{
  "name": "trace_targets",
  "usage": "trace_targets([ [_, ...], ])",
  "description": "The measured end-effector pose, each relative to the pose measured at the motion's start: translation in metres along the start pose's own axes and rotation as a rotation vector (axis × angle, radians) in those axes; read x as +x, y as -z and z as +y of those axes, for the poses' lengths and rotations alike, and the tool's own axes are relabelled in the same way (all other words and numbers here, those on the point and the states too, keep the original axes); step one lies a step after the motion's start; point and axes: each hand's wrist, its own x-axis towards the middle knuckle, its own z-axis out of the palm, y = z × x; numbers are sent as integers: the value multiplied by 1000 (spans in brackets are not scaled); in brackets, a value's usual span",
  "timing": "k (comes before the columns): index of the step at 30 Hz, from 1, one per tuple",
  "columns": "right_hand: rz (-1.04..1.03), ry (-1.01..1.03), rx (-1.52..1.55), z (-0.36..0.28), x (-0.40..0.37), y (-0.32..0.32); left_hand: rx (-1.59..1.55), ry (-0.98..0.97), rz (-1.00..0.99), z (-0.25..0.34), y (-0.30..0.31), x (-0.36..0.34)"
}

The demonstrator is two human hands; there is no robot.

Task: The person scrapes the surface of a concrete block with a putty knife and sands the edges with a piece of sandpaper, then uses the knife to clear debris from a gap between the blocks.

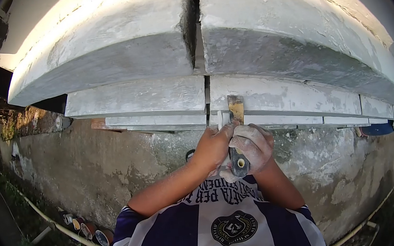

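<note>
The plaster-dusted right grip (253, 146) is clenched around the putty knife (236, 110) handle, and the left grip (215, 145) clamps it from beside. The blade lies flat on a cornice (126, 58) step edge, just right of the vertical joint (193, 21). Stepped ledges overhang above, and bare wall (90, 164) lies open below.

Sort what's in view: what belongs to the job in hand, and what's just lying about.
In use:
- scraper, gripped by the left hand and the plaster-covered right hand
- plaster moulding that its blade rests on
- joint beside the blade

Lying about:
- cans on the ground
- pipe
- blue object
- single can on the wall
</note>
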Motion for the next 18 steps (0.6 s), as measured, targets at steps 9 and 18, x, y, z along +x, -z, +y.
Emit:
trace_targets([
  [9, 73, -31, 27, 31, 8, -7, -66, -16, 7, 10, -12, 32],
  [18, 79, -66, 24, 10, 22, 9, -85, 61, -22, 26, -24, 2],
])
